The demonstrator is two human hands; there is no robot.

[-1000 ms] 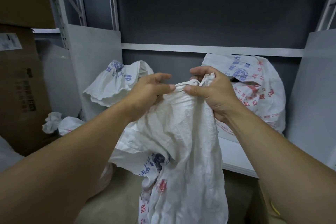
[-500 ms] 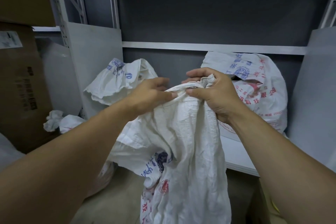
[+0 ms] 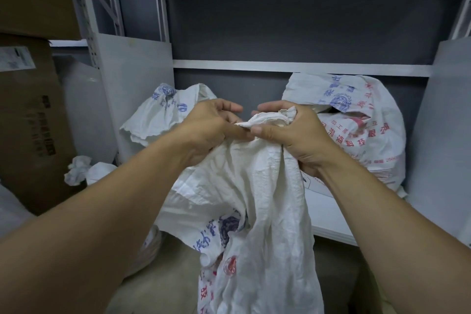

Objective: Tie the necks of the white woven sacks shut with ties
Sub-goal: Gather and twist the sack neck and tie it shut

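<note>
1. Brown cardboard boxes (image 3: 28,109) are stacked at the left, one bearing a white paper label (image 3: 15,58).
2. A grey metal shelving rack (image 3: 293,69) with a dark back panel stands ahead.
3. A crumpled white cloth wad (image 3: 77,169) lies near the boxes.

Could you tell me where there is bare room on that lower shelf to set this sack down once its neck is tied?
The bare patch is the white shelf board in front of the printed sack, under the right hand. The back left corner holds a crumpled sack; the left hand blocks the middle.
</note>
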